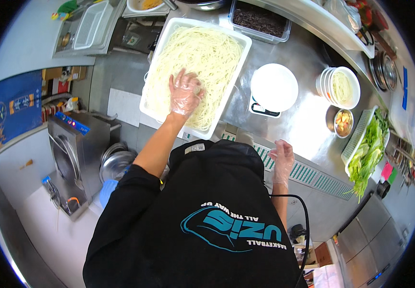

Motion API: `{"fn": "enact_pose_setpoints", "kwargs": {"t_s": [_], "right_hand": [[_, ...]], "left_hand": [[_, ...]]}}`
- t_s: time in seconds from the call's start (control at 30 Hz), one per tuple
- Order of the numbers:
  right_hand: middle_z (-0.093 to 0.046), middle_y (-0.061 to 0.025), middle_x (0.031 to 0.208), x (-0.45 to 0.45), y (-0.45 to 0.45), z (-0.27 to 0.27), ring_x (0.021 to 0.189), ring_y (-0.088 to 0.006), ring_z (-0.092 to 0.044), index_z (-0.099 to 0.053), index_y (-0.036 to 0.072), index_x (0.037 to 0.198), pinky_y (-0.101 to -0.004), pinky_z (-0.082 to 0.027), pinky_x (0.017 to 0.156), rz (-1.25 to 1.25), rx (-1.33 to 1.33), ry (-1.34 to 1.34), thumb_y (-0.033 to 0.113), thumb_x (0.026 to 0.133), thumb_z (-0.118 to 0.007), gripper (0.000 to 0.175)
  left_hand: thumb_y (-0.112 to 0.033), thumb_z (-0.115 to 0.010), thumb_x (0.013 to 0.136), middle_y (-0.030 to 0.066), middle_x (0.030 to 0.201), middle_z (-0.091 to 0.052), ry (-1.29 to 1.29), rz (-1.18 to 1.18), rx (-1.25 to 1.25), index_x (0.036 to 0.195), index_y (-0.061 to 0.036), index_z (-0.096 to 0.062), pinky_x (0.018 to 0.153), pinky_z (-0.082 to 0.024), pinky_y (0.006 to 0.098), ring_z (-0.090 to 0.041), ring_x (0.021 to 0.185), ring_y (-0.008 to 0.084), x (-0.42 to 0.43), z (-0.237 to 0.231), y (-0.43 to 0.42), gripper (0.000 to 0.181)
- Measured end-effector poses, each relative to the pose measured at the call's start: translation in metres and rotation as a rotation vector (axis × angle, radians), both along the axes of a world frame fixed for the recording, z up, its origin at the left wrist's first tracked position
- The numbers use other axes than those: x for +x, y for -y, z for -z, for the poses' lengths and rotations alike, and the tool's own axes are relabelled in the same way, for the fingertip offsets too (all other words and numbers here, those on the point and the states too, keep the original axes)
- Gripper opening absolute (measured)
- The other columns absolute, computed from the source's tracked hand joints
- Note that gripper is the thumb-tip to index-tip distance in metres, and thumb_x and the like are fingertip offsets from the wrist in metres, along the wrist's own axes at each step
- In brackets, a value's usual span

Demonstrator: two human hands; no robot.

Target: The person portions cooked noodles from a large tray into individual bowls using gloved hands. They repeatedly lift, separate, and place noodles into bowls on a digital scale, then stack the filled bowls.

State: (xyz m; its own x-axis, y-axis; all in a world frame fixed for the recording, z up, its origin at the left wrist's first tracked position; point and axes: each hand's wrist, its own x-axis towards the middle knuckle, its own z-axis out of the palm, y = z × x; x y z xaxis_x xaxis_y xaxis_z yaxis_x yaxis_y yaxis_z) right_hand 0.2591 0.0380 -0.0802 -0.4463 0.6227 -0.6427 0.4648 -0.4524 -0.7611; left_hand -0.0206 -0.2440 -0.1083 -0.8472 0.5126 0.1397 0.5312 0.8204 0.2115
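Note:
My left hand (185,94), in a clear plastic glove, lies on pale thin noodles (207,46) that fill a white rectangular tub (243,64). Its fingers are slightly spread; the palm side is hidden, so whether it grips any strands is unclear. My right hand (283,162), also gloved, hovers by the front edge of the steel counter (243,124) with its fingers loosely bent and nothing visible in them. Between the hands, farther back, a white round bowl (274,87) stands on a digital kitchen scale (265,111).
Nested white bowls (340,86), the top one holding noodles, stand right. Near them are a metal bowl (343,123) of yellowish pieces and a basket (351,144) of leafy greens. A clear container (261,23) of dark shreds sits behind. A steel appliance (74,154) stands left.

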Motion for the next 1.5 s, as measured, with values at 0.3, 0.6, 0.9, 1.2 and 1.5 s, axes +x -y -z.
{"fn": "enact_pose_setpoints", "kwargs": {"t_s": [0.3, 0.6, 0.9, 1.2, 1.5], "right_hand": [[-0.067, -0.0036, 0.097, -0.046, 0.049, -0.033, 0.079, -0.0099, -0.061, -0.066, 0.000, 0.118, -0.0266, -0.050, 0.075, -0.212, 0.152, -0.092, 0.028, 0.101, -0.071, 0.033], [-0.067, -0.0033, 0.102, -0.071, 0.073, -0.057, 0.081, -0.0096, -0.060, -0.067, 0.000, 0.118, -0.0272, -0.052, 0.078, -0.217, 0.183, -0.166, 0.026, 0.102, -0.070, 0.031], [-0.068, -0.0078, 0.115, -0.108, 0.095, -0.076, 0.093, -0.0132, -0.063, -0.065, 0.001, 0.121, -0.0294, -0.054, 0.084, -0.414, 0.224, -0.193, 0.025, 0.100, -0.071, 0.033], [-0.042, -0.0196, 0.157, -0.211, 0.133, -0.139, 0.144, -0.0346, -0.043, -0.040, 0.005, 0.154, -0.0488, -0.038, 0.118, -0.821, 0.639, -0.529, 0.032, 0.084, -0.086, 0.088], [-0.053, -0.0193, 0.149, -0.272, 0.165, -0.140, 0.144, -0.0292, -0.045, -0.043, 0.005, 0.151, -0.0422, -0.038, 0.119, -0.883, 0.451, -0.688, 0.024, 0.083, -0.087, 0.083]], "left_hand": [[-0.029, -0.085, 0.076, 0.0164, 0.136, -0.055, 0.135, -0.435, 0.123, 0.137, -0.0053, -0.059, 0.112, -0.034, 0.0537, -0.047, 0.129, 0.0371, -0.013, -0.010, -0.009, 0.070], [-0.017, -0.076, 0.086, 0.0137, 0.139, -0.052, 0.303, -0.271, 0.562, 0.139, -0.0037, -0.059, 0.118, -0.030, 0.0530, -0.043, 0.133, 0.0357, -0.013, -0.026, 0.009, 0.056], [-0.030, -0.077, 0.092, 0.0118, 0.143, -0.063, 0.407, 0.023, 1.170, 0.128, 0.0006, -0.070, 0.121, -0.034, 0.0407, -0.047, 0.142, 0.0310, -0.041, -0.095, 0.010, 0.047], [-0.029, -0.075, 0.088, 0.0118, 0.099, -0.071, 0.668, 0.135, 1.686, 0.101, -0.0002, -0.071, 0.101, -0.053, 0.0492, -0.070, 0.102, 0.0308, -0.050, -0.170, 0.011, 0.031], [-0.012, -0.077, 0.087, 0.0160, 0.131, -0.070, 0.597, 0.103, 1.491, 0.127, 0.0065, -0.067, 0.101, -0.053, 0.0352, -0.068, 0.114, 0.0256, -0.058, -0.208, 0.027, 0.045]]}}
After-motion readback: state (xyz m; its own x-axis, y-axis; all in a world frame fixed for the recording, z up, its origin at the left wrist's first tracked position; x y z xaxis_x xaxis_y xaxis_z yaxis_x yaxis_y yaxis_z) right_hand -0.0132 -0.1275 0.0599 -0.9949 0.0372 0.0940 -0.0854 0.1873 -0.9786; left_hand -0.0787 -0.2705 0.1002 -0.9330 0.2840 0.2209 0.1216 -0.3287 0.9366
